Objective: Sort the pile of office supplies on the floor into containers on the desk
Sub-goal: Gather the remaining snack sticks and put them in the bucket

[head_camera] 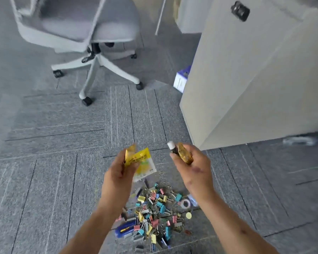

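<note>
While pinched, yellow-topped clear packet [143,162]

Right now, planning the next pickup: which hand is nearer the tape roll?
Right. The right hand is raised almost over the tape roll; the left hand is farther left.

The grey carpet-tile floor [44,143] carries a pile of coloured binder clips [154,211], near centre. A blue cutter [126,228] lies at the pile's left edge, a tape roll [185,203] at its right.

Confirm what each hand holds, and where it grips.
Left hand pinches yellow packets along their left edge. Right hand grips a gold packet and a white-capped tube round their lower parts; the cap end sticks out.
</note>
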`<state>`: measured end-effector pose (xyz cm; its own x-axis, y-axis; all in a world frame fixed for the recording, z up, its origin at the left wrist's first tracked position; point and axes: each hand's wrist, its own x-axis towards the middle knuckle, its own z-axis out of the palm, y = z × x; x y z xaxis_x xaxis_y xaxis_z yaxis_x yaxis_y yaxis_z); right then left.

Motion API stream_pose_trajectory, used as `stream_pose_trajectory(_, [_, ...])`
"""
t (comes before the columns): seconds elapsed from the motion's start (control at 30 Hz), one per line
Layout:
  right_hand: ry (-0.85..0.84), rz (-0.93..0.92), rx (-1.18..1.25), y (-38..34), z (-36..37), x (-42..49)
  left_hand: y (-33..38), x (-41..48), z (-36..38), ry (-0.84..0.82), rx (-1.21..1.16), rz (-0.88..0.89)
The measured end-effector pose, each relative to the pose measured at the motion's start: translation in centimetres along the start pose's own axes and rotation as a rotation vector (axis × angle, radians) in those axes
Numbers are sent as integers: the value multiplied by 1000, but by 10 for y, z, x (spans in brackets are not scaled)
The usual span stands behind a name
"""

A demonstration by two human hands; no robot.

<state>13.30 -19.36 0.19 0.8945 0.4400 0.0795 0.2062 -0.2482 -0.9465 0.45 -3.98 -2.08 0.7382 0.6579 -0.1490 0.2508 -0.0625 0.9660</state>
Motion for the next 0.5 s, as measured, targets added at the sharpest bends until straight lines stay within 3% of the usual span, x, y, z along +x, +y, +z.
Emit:
stream_pose_trajectory(0.23, [172, -296, 72, -195, -51, 46, 202, -8, -17, 95, -149, 295])
stream_pose_trajectory(0.5, [292, -557, 86, -387, -145, 72, 415, -21, -9, 6, -254, 600])
